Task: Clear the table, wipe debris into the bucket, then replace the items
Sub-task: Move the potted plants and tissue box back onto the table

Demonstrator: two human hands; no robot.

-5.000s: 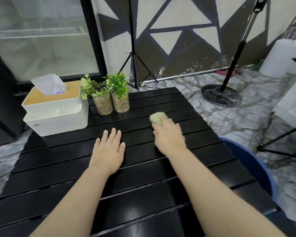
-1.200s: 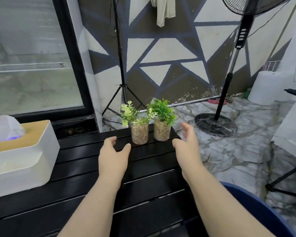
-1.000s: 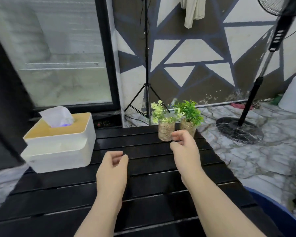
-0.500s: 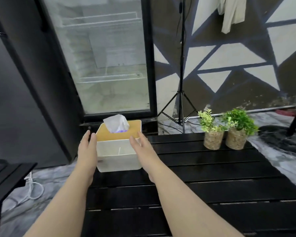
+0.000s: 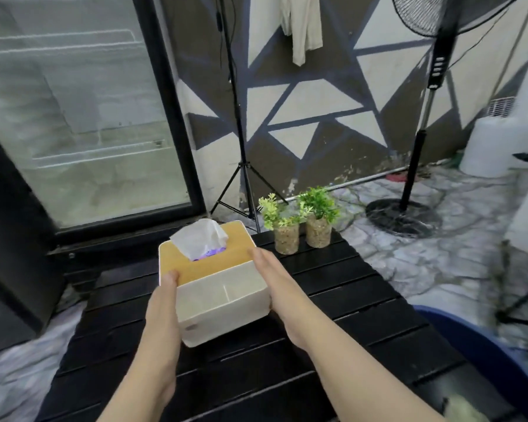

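Observation:
A white tissue box [image 5: 223,303] with a wooden lid and a tissue sticking out is held between both my hands above the black slatted table [image 5: 333,303]. My left hand [image 5: 162,303] presses its left side and my right hand [image 5: 275,284] presses its right side. The box is tilted, with its near end lower. Two small potted plants [image 5: 302,229] in pebble-filled glass pots stand at the table's far edge. The blue bucket [image 5: 485,354] sits on the floor to the table's right. A pale sponge-like wad [image 5: 462,409] lies at the table's near right corner.
A tripod stand [image 5: 241,166] rises just behind the table. A pedestal fan [image 5: 409,208] stands on the marble floor to the right. A glass-door fridge [image 5: 83,132] fills the left. Another tripod leg [image 5: 521,303] crosses the floor at far right.
Both hands went from the plants to the tissue box, gripped its sides, and have now lifted it and carried it toward the table's middle.

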